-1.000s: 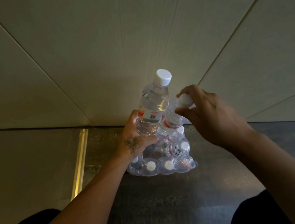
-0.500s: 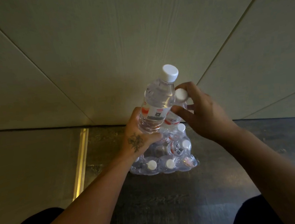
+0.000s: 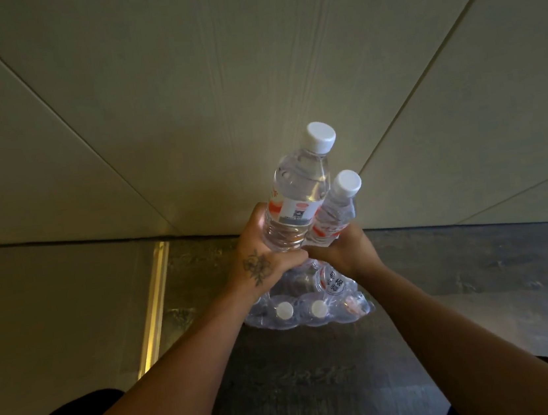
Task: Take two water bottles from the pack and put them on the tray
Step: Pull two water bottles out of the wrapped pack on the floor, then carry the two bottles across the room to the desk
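Two water bottles are lifted, one in each hand. The left hand (image 3: 261,264) is wrapped around the lower body of the bigger-looking bottle (image 3: 294,204), which leans to the right with its white cap on top. The right hand (image 3: 341,250) is closed around the bottom of the second bottle (image 3: 334,215), just beside the first; the two bottles touch. Both hands are close together, knuckles almost meeting. Directly under the hands, the plastic-wrapped pack (image 3: 312,309) sits on the dark floor (image 3: 321,380). In the pack I can count two white caps; the other bottles are not clear to me.
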Motion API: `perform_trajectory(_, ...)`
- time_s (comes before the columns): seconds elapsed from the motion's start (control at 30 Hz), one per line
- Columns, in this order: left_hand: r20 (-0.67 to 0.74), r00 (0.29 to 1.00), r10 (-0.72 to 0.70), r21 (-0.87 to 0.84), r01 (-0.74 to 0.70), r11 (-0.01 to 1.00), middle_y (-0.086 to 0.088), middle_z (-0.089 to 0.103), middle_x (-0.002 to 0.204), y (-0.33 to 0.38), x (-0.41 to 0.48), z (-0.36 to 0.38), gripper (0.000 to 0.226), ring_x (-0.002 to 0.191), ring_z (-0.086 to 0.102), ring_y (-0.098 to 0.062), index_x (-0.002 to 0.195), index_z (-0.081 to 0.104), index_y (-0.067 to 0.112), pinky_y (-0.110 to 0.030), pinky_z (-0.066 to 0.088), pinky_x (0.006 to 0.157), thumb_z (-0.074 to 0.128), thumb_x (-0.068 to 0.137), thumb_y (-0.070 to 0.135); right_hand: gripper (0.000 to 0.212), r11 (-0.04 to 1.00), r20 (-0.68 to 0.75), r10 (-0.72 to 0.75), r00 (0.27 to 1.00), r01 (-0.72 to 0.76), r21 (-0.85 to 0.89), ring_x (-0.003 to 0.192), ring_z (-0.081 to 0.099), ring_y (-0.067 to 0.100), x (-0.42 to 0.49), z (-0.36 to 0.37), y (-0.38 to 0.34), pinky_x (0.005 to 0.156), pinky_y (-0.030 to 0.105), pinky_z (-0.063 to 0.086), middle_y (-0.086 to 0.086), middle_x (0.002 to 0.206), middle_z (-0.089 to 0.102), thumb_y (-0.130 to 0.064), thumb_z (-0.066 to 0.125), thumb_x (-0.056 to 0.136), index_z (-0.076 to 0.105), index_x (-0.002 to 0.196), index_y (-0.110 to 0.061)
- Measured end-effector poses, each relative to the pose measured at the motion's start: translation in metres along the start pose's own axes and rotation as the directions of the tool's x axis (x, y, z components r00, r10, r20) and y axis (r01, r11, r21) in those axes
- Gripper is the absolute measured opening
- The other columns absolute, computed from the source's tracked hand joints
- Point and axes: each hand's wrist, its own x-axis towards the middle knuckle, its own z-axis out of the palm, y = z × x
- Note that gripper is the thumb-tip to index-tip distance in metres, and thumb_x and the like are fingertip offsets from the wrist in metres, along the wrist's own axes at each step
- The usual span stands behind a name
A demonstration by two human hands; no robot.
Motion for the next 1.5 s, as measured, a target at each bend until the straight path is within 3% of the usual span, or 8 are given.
perform_trajectory(0.13, 0.011, 1.0, -0.009, -0.028, 0.009, 1.0, 0.014, 0.079, 0.119, 0.001, -0.003, -0.001, 0.077, 0.109, 0.077, -0.005, 0.127, 0.062, 0.041, -0.031, 0.062, 0.092, 0.097, 0.061, 0.027, 0.069, 1.0, -0.038, 0.028, 0.999, -0.028, -0.01, 0.112, 0.07, 0.0, -0.004, 0.001, -0.007, 0.102, 0.04, 0.058, -0.014, 0.123, 0.074, -0.067, 0.079, 0.073, 0.064, 0.131, -0.033)
perform_trajectory(0.27, -0.009, 1.0, -0.007, -0.049, 0.007, 0.999, 0.02, 0.077, 0.124, 0.011, -0.015, -0.002, 0.078, 0.111, 0.077, -0.002, 0.122, 0.059, 0.062, -0.031, 0.061, 0.091, 0.098, 0.064, 0.029, 0.079, 0.998, -0.038, 0.043, 0.998, -0.045, -0.033, 0.122, 0.07, 0.017, -0.014, -0.003, -0.01, 0.105, 0.051, 0.059, -0.004, 0.13, 0.074, -0.069, 0.079, 0.07, 0.062, 0.136, -0.029)
perform_trajectory(0.5, 0.03, 0.998, -0.049, -0.033, 0.05, 0.998, 0.023, 0.077, 0.119, 0.047, -0.05, -0.015, 0.072, 0.109, 0.076, -0.001, 0.119, 0.063, 0.057, -0.038, 0.063, 0.096, 0.096, 0.058, 0.041, 0.069, 0.99, 0.041, 0.097, 0.994, -0.1, 0.095, 0.121, 0.07, 0.009, -0.053, -0.024, -0.021, 0.108, 0.047, 0.056, -0.01, 0.129, 0.073, -0.051, 0.09, 0.075, 0.057, 0.135, -0.041)
perform_trajectory(0.67, 0.041, 0.994, -0.102, -0.037, 0.104, 0.994, 0.033, 0.077, 0.116, 0.067, -0.087, -0.023, 0.072, 0.107, 0.075, 0.007, 0.116, 0.064, 0.062, -0.014, 0.062, 0.081, 0.094, 0.053, 0.047, 0.07, 0.947, 0.097, 0.158, 0.983, -0.178, 0.268, 0.112, 0.076, 0.013, -0.086, -0.046, -0.037, 0.102, 0.047, 0.06, -0.003, 0.126, 0.075, -0.028, 0.091, 0.076, 0.057, 0.137, -0.029)
perform_trajectory(0.8, 0.045, 0.983, -0.178, -0.061, 0.181, 0.982, 0.015, 0.078, 0.128, 0.082, -0.117, -0.035, 0.084, 0.117, 0.077, -0.011, 0.128, 0.064, 0.051, -0.049, 0.064, 0.1, 0.101, 0.053, 0.042, 0.072, 0.881, 0.117, 0.165, 0.979, -0.199, 0.43, 0.101, 0.08, 0.021, -0.118, -0.063, -0.07, 0.078, 0.032, 0.067, 0.002, 0.115, 0.079, -0.036, 0.084, 0.066, 0.056, 0.131, -0.022)
perform_trajectory(0.87, 0.034, 0.976, -0.215, -0.079, 0.217, 0.973, 0.014, 0.08, 0.125, 0.1, -0.133, -0.039, 0.085, 0.116, 0.078, -0.011, 0.128, 0.065, 0.044, -0.053, 0.063, 0.102, 0.102, 0.051, 0.04, 0.071, 0.839, 0.119, 0.176, 0.977, -0.213, 0.5, 0.105, 0.08, 0.022, -0.133, -0.074, -0.095, 0.08, 0.034, 0.067, -0.001, 0.116, 0.079, -0.037, 0.082, 0.067, 0.056, 0.131, -0.024)
perform_trajectory(1.1, 0.062, 0.944, -0.324, -0.187, 0.329, 0.926, 0.009, 0.085, 0.101, 0.244, -0.189, -0.057, 0.068, 0.092, 0.082, -0.008, 0.118, 0.073, 0.027, -0.021, 0.064, 0.065, 0.093, 0.055, 0.04, 0.074, 0.779, 0.079, 0.232, 0.97, -0.234, 0.582, 0.1, 0.08, 0.025, -0.196, -0.132, -0.211, 0.086, 0.046, 0.066, 0.006, 0.114, 0.079, -0.046, 0.083, 0.065, 0.059, 0.131, -0.022)
perform_trajectory(1.5, 0.011, 0.95, -0.311, -0.214, 0.307, 0.927, 0.003, 0.084, 0.092, 0.554, -0.299, -0.114, 0.071, 0.079, 0.081, -0.014, 0.123, 0.069, 0.026, -0.02, 0.062, 0.062, 0.089, 0.06, 0.051, 0.052, 0.736, 0.104, 0.222, 0.97, -0.236, 0.635, 0.091, 0.081, 0.023, -0.322, -0.296, -0.463, 0.068, 0.03, 0.064, 0.005, 0.104, 0.081, -0.047, 0.078, 0.062, 0.071, 0.111, -0.033)
